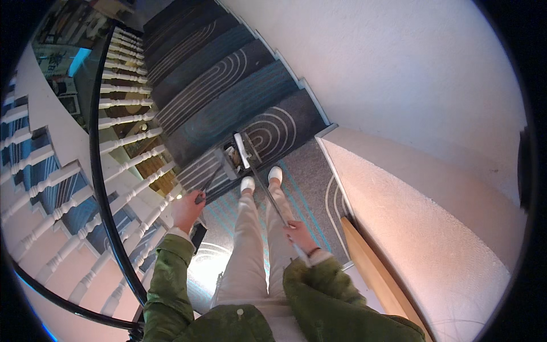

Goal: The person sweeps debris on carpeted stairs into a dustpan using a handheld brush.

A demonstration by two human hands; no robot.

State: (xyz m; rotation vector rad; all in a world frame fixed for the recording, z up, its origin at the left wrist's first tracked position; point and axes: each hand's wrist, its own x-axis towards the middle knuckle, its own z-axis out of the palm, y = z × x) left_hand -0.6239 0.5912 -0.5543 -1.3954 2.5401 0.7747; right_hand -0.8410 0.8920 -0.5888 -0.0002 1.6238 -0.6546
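While our left hand curls tightly around the handle of a grey dustpan, our right hand is closed on the thin shaft of a broom, whose white head rests beside the pan's opening. From the left hand the pan lies toward 1 o'clock; from the right hand the broom head lies toward 11, and whether it touches the pan we cannot tell. Inside the pan we make out what seems to be brownish debris, so a twist of the left wrist could tip it and scatter bits over the carpeted stairs, which run from our feet toward 11 o'clock. A hard shove from the broom could, we judge, have the same result. Our white shoes, at 2 o'clock from the left hand, stand close behind both tools, so catching a toe on the pan could cost us our balance, since neither hand is on the black handrail at 10 o'clock. Just inside that rail, gaps between the white balusters could let loose bits drop through.
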